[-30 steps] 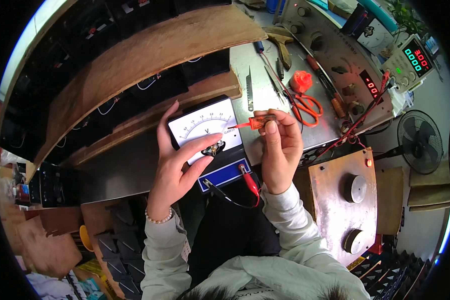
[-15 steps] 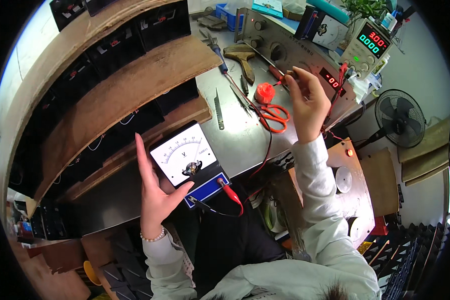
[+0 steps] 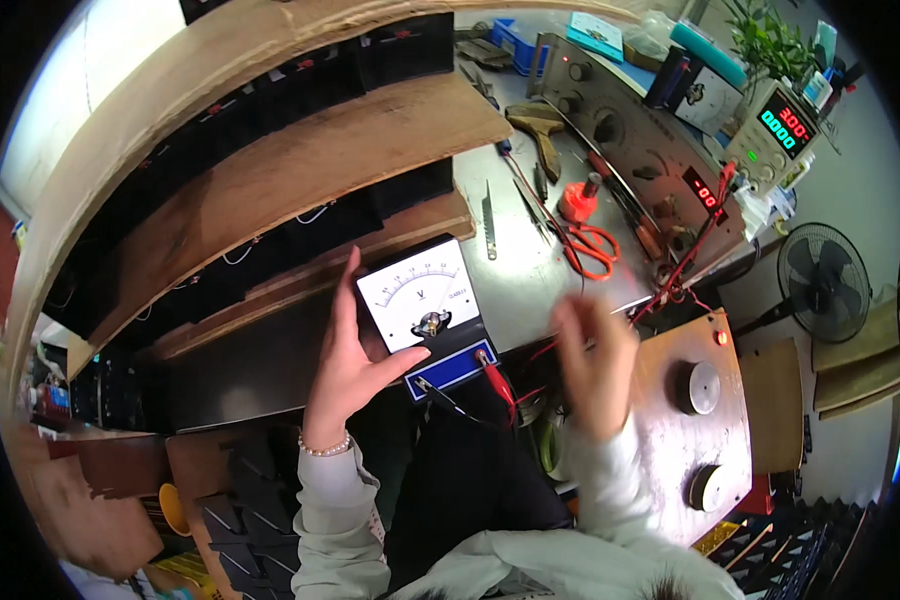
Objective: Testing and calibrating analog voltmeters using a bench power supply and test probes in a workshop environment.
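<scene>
We are holding one panel meter, white-faced, at the near edge of the metal bench, our left hand clamped on it, thumb lying over the front, fingers lining the left side. Our right hand is hovering apart from the meter, to its right, too blurred for us to tell whether its fingers are meeting. Two clips, a red clip and a black clip, are biting at opposite ends of the blue strip. One red jar is standing beside orange-handled scissors. For good handling, we judge, we should be steadying the case by its edges, sparing the exposed movement, and avoiding tugging either clip.
</scene>
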Demonstrator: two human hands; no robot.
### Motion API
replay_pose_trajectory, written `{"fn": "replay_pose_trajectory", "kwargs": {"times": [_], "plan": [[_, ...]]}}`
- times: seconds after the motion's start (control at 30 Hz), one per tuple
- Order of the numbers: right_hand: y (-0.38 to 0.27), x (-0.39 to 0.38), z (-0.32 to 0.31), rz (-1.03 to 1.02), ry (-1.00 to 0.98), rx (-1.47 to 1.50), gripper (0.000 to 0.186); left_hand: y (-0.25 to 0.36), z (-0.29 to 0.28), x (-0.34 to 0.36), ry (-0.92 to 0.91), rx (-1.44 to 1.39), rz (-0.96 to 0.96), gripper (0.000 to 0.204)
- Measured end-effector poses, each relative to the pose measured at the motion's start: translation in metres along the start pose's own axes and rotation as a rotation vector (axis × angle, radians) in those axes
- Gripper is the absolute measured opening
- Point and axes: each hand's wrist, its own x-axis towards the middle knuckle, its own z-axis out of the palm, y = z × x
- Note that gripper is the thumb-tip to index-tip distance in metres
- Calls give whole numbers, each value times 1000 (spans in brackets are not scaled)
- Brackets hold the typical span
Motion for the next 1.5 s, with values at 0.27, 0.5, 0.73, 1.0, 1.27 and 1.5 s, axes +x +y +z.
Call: {"fn": "replay_pose_trajectory", "kwargs": {"times": [0.27, 0.5, 0.73, 1.0, 1.27, 1.5], "plan": [[-29, -59, 28, 118, -78, 229, 15, -5, -11, -1, 65, 392, 1, 96], [1, -81, -14, 101, -104, 389, 11, -4, 28, -21, 320, 724, 177, 91], [-52, -152, 12, -215, -609, 213, 22, 30, 13, -200, 991, 1087, 199, 80], [-12, -150, 17, -175, -701, 25, 22, 25, -204, -293, 1560, 1530, -519, 82], [-10, -133, 4, -293, -487, -68, 25, -69, -284, -308, 757, 1495, -1300, 102], [21, -152, -33, -104, -482, -88, 20, 6, -262, -270, -8, 1370, -1086, 91]]}}
